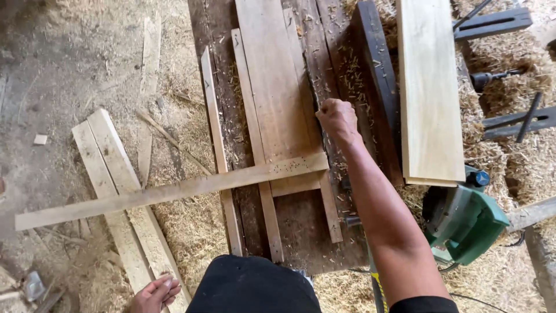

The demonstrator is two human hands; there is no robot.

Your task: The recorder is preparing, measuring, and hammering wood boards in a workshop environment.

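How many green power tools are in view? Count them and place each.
1. The green power planer sits on wood shavings beside the workbench, below the pale plank, right of the right hand. Others may be hidden off-frame.

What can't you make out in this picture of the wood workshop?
- Right hand: closed fist on the wide brown plank; what it grips is hidden by its own fingers.
- Left hand: cut off by the bottom edge, beside the pale wooden slats.
- Green power planer: front hidden under the pale smooth board.
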